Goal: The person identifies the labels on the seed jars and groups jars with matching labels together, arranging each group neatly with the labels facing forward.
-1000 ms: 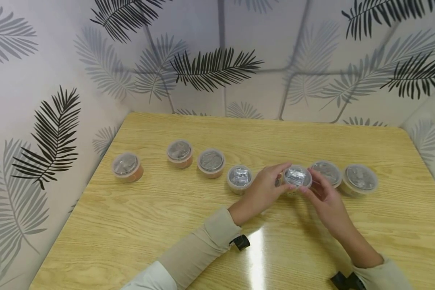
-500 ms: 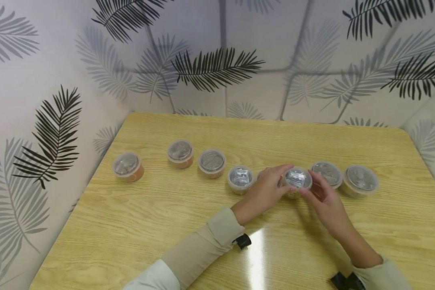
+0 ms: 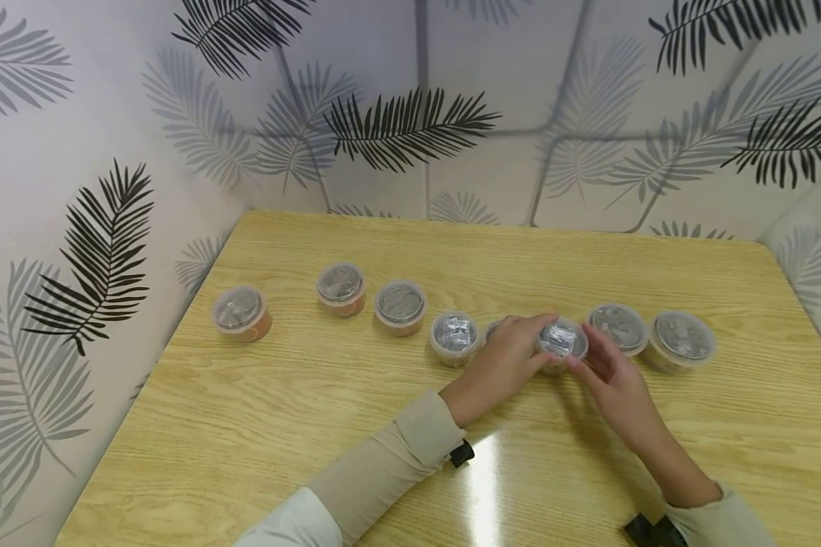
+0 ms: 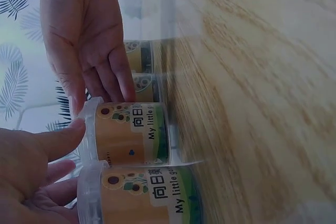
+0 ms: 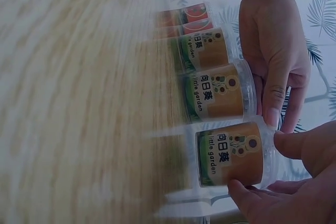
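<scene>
Between my two hands is a small plastic cup with a clear lid, silvery under the lid. Its orange label shows sunflowers and "little garden". My left hand pinches it from the left, thumb at the lid rim. From the right, my right hand holds it with thumb and fingers round the lid and side. Another sunflower cup stands close by the left hand, mostly hidden behind it in the head view. One more matching cup is just left of that.
Two wider lidded cups stand right of the hands, close behind the right hand. Toward the left are three cups with reddish-orange sides, one near the table's left edge. The wooden table meets a leaf-patterned wall covering at the back.
The held cup has come down slightly. My left hand has shifted a little to the right, uncovering part of the cup behind it; the right hand is almost still.
</scene>
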### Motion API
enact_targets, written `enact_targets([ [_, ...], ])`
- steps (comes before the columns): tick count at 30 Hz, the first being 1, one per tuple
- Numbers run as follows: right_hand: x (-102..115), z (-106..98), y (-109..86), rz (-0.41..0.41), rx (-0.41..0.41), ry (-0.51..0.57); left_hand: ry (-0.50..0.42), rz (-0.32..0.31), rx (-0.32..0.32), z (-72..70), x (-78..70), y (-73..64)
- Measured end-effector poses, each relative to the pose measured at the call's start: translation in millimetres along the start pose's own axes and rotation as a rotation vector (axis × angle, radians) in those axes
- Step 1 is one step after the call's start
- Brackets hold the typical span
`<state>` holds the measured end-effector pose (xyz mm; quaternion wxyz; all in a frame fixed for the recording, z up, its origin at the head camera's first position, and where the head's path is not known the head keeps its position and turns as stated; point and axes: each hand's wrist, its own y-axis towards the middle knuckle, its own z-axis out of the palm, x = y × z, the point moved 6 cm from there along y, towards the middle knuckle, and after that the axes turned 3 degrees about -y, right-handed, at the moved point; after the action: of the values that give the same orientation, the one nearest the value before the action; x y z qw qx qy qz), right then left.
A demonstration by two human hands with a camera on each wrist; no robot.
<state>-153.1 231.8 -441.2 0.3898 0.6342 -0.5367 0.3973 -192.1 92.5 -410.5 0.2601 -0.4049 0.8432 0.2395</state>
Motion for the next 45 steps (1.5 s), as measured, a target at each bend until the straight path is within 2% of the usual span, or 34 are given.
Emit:
enact_targets([
  [6, -1, 2, -0.9, 0.010, 0.033, 0.026, 0.008, 0.013, 0.019, 1.8, 1.1, -1.3],
  [14, -1, 2, -2.1, 0.017, 0.022, 0.010, 0.032, 0.049, 0.032, 2.2, -1.4, -4.2],
  [22, -3, 3, -1.0, 0.022, 0.032, -0.002, 0.040, 0.027, 0.047, 2.0, -1.0, -4.6],
  [28, -3, 3, -1.5, 0.018, 0.041, -0.010, 0.033, 0.052, 0.040, 1.2, -2.2, -5.0],
  [31, -2, 3, -2.5, 0.021, 0.055, -0.063, 0.026, 0.073, 0.037, -0.8, -2.2, -5.9],
  [35, 2, 2, -5.8, 0.003, 0.071, -0.173, 0.003, 0.089, 0.011, -11.8, -0.3, -11.7],
  [38, 9, 0, -9.7, -0.024, 0.060, -0.287, -0.029, 0.068, -0.013, -24.5, 5.9, -19.9],
  [42, 21, -6, -17.7, -0.014, 0.031, -0.460, -0.057, 0.019, -0.031, -41.5, 20.2, -32.9],
  [45, 33, -10, -23.0, -0.015, 0.004, -0.531, -0.058, -0.015, -0.066, -56.4, 31.5, -42.7],
])
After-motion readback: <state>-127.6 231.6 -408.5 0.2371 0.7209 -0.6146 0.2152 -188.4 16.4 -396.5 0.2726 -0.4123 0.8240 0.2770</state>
